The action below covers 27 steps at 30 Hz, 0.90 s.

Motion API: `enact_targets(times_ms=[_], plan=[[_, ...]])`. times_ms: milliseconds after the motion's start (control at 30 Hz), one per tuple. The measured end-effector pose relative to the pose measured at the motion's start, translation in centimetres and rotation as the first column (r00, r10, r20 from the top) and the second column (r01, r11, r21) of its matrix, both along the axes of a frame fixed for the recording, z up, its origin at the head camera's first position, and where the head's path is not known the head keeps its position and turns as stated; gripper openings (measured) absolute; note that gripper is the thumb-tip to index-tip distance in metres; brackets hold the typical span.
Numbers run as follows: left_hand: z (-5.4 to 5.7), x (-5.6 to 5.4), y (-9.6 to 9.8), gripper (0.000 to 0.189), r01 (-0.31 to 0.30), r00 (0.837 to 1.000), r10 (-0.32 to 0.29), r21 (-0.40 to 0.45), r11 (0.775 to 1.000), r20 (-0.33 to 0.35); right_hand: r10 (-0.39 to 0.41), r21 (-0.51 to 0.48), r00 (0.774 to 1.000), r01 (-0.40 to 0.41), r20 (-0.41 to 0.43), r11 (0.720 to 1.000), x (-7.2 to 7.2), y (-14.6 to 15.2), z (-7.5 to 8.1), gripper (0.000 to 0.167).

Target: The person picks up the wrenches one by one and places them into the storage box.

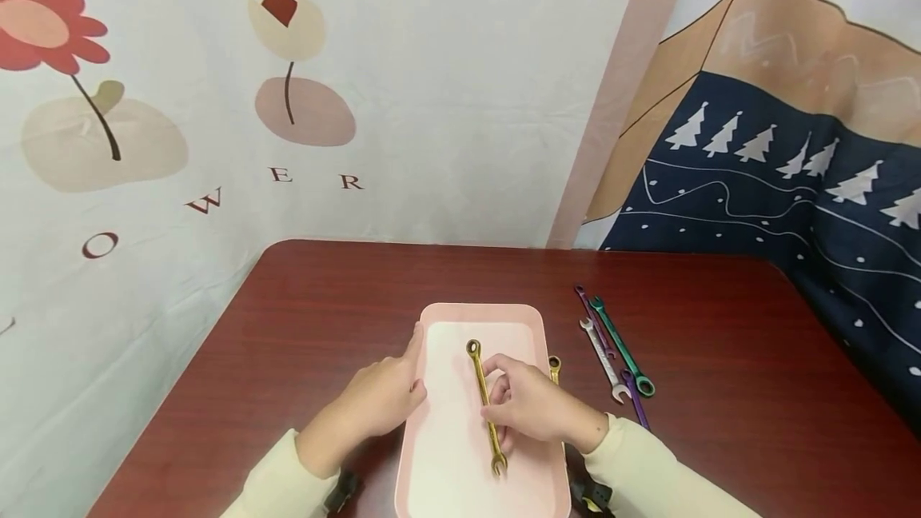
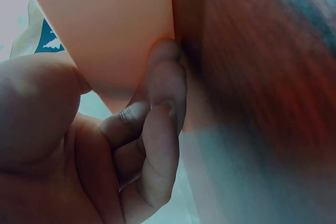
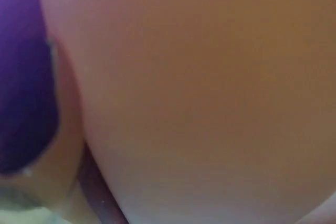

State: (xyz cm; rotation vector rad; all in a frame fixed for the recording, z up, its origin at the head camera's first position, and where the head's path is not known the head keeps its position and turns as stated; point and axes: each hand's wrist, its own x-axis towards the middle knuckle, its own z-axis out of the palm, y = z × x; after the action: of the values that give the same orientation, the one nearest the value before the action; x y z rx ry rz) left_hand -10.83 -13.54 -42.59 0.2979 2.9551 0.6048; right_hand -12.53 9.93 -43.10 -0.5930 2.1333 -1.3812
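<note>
A pink tray [image 1: 439, 454] with a pale inside lies on the table. My left hand [image 1: 377, 394] holds its left side, index finger along the edge and thumb at the rim. In the left wrist view, the curled fingers [image 2: 163, 124] touch the tray's outer wall [image 2: 115, 19]. Over the tray, my right hand [image 1: 528, 402] pinches a gold combination wrench [image 1: 480, 374] between thumb and fingers, ring end away from me and open end nearer. The right wrist view is too blurred and close to show the grip.
Right of the tray lie a silver wrench [image 1: 603, 358], a green wrench [image 1: 622, 350] and purple ones [image 1: 636, 402]. Another gold wrench [image 1: 555, 366] shows by the tray's right edge, partly hidden by my right arm. The dark red table [image 1: 324, 294] meets a printed curtain [image 1: 468, 142] behind.
</note>
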Motion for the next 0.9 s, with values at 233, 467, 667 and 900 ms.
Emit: enact_targets(times_ms=[233, 467, 667, 900], plan=[[-0.18, -0.03, -0.05, 0.082, 0.013, 1.0, -0.013, -0.003, 1.0, 0.003, 0.016, 0.069, 0.999, -0.019, 0.044, 0.997, -0.12, -0.44, -0.23, 0.042], [-0.21, -0.08, 0.02, 0.082, 0.026, 1.0, -0.026, -0.003, 1.0, -0.006, 0.009, 0.093, 0.999, -0.013, 0.042, 0.996, -0.24, -0.45, -0.51, 0.044], [-0.19, -0.19, 0.08, 0.082, 0.02, 1.0, -0.02, -0.001, 1.0, 0.0, 0.003, 0.086, 1.0, -0.005, 0.022, 0.996, -0.17, -0.57, -0.6, 0.043], [-0.19, -0.31, -0.06, 0.083, 0.006, 1.0, -0.006, -0.004, 1.0, 0.024, -0.016, 0.083, 0.999, 0.014, 0.028, 0.996, -0.13, -0.79, -0.72, 0.046]])
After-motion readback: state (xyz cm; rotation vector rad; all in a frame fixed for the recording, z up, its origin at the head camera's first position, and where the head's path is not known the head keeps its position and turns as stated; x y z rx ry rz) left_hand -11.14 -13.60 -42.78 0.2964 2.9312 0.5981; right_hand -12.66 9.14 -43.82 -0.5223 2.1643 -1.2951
